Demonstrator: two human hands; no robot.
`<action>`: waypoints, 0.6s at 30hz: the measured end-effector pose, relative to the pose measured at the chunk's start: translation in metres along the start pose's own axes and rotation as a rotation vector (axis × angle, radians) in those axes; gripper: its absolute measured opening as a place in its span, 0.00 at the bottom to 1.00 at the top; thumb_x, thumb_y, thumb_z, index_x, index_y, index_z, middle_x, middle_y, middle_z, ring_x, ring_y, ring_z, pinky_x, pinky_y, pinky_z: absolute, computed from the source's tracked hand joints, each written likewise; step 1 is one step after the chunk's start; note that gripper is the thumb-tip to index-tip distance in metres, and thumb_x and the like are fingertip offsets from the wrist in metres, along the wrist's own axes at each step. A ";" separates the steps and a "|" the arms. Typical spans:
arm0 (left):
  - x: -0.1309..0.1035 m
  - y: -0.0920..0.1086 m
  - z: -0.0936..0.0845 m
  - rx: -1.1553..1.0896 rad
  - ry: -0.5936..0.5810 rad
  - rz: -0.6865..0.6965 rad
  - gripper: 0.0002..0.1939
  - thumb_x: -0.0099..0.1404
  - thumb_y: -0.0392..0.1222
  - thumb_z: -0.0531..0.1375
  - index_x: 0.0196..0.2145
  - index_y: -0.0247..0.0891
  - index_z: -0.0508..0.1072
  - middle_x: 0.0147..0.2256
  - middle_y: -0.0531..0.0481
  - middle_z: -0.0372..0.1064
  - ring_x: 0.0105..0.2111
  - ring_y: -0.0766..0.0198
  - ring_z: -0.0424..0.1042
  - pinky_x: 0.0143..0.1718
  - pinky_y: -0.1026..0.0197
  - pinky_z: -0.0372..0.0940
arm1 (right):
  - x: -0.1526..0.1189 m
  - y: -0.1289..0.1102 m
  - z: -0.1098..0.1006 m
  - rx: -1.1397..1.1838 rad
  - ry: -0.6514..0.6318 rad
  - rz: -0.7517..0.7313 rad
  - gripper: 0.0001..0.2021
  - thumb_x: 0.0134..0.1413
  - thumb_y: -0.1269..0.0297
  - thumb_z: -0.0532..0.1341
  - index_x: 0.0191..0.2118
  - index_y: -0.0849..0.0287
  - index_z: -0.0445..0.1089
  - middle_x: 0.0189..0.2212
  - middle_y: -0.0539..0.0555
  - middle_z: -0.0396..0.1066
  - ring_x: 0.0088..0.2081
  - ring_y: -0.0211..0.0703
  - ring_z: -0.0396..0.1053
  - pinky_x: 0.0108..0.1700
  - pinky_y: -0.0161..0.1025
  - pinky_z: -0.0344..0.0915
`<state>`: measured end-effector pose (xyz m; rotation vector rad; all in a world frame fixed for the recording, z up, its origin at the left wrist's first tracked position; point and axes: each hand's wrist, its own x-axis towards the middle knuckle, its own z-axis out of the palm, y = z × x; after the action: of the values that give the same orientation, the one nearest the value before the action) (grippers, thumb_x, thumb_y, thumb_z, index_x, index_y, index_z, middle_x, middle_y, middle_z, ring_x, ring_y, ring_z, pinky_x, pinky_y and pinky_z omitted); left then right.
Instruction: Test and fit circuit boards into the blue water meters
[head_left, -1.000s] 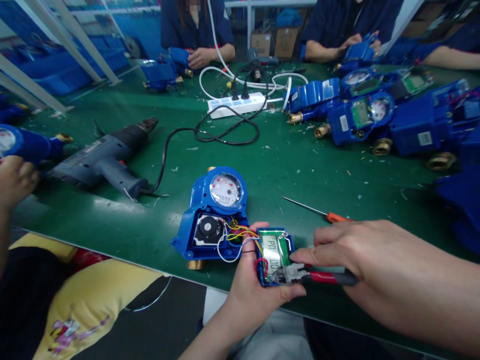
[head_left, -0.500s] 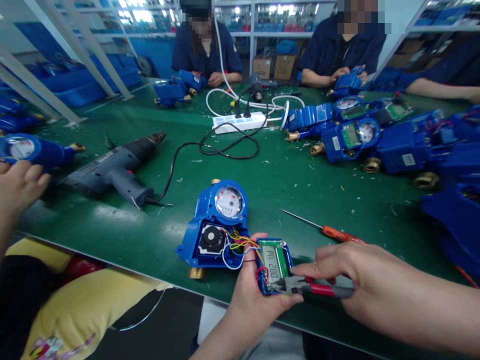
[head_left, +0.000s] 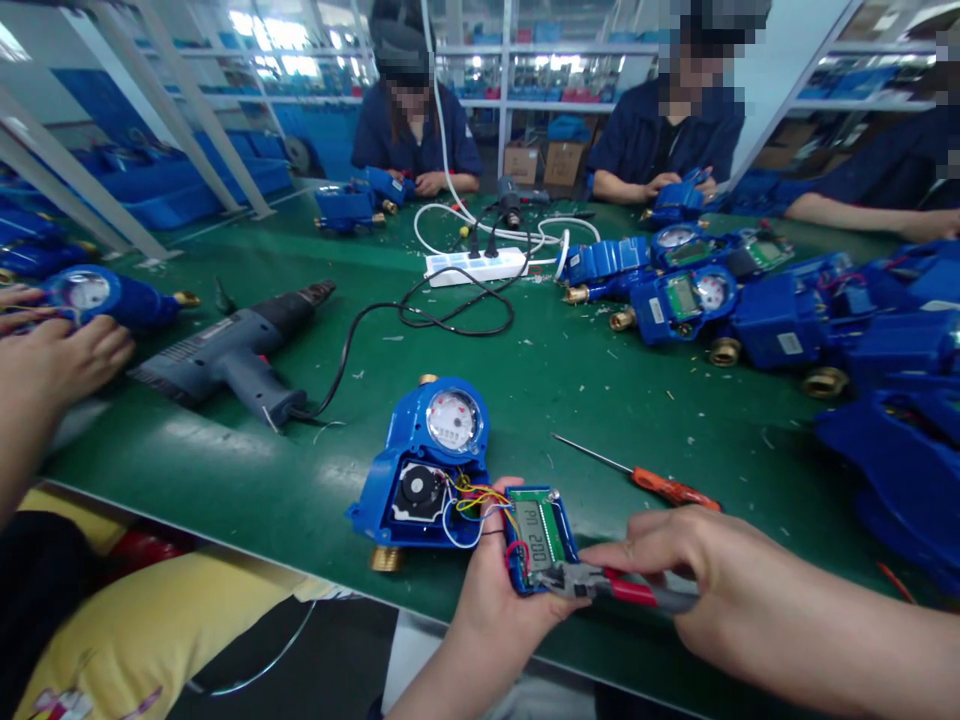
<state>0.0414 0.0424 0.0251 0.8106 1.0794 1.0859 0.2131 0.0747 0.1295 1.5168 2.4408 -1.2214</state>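
Observation:
My left hand (head_left: 499,590) is closed round the blue-framed circuit board (head_left: 556,530), whose grey display faces up. Red-handled pliers (head_left: 634,590) are in my right hand (head_left: 697,560), with their jaws over the board's lower edge. One finger of that hand reaches toward the board's right side. Yellow, white and red wires (head_left: 480,492) run from the board to an opened blue meter (head_left: 375,500), which has a round dial and a black round part. Beyond my right hand lies an orange-handled screwdriver (head_left: 671,488).
A grey heat gun (head_left: 240,345) lies at the left, its cable near a white power strip (head_left: 476,265). Several blue meters (head_left: 780,310) fill the right side. A co-worker's hands (head_left: 71,350) touch another meter at the left; other people sit opposite.
The view has shifted, so the far side sits lower in the picture. The display's characters have changed. At the left, a co-worker's second hand now shows on the meter. My hands keep their holds.

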 end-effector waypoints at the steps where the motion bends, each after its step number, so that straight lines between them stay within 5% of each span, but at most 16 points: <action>1: 0.001 0.000 0.000 0.032 0.013 0.020 0.46 0.43 0.40 0.73 0.54 0.43 0.54 0.51 0.43 0.65 0.53 0.47 0.68 0.56 0.48 0.61 | -0.001 -0.005 -0.005 0.084 0.037 -0.048 0.32 0.35 0.88 0.52 0.38 0.44 0.78 0.33 0.41 0.75 0.35 0.39 0.72 0.35 0.31 0.65; 5: 0.002 -0.001 -0.001 0.112 0.065 0.068 0.43 0.39 0.40 0.75 0.51 0.43 0.58 0.51 0.45 0.66 0.56 0.45 0.65 0.61 0.46 0.56 | -0.003 -0.019 -0.032 0.227 0.200 -0.285 0.31 0.38 0.83 0.52 0.44 0.44 0.77 0.34 0.43 0.74 0.37 0.39 0.72 0.36 0.30 0.65; 8: 0.002 -0.004 -0.002 0.029 0.033 0.030 0.48 0.39 0.42 0.75 0.54 0.43 0.56 0.52 0.44 0.66 0.54 0.45 0.67 0.57 0.48 0.60 | 0.011 -0.003 -0.041 0.094 0.329 -0.233 0.28 0.44 0.78 0.55 0.50 0.48 0.75 0.30 0.47 0.72 0.32 0.38 0.70 0.33 0.32 0.63; 10: 0.001 -0.006 -0.004 -0.024 -0.001 0.024 0.49 0.40 0.43 0.75 0.56 0.44 0.54 0.52 0.44 0.66 0.51 0.48 0.69 0.54 0.51 0.63 | 0.034 0.018 -0.040 0.006 0.393 -0.107 0.27 0.49 0.71 0.59 0.57 0.52 0.70 0.36 0.50 0.72 0.36 0.42 0.70 0.39 0.36 0.65; 13: 0.001 -0.008 -0.006 -0.017 -0.007 0.045 0.48 0.43 0.44 0.75 0.57 0.45 0.54 0.50 0.46 0.66 0.48 0.52 0.70 0.51 0.53 0.65 | 0.085 0.044 -0.030 -0.035 0.381 0.029 0.41 0.47 0.65 0.65 0.68 0.61 0.52 0.51 0.60 0.68 0.47 0.49 0.68 0.50 0.43 0.64; 18: -0.002 -0.008 -0.007 -0.016 -0.014 0.053 0.47 0.45 0.46 0.74 0.58 0.44 0.54 0.51 0.45 0.65 0.49 0.53 0.69 0.51 0.55 0.64 | 0.156 0.045 -0.024 -0.007 0.565 -0.010 0.36 0.57 0.58 0.61 0.67 0.70 0.51 0.59 0.68 0.58 0.61 0.53 0.56 0.61 0.46 0.53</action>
<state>0.0366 0.0383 0.0165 0.8372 1.0407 1.1306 0.1742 0.2168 0.0580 2.0824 2.7574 -0.8660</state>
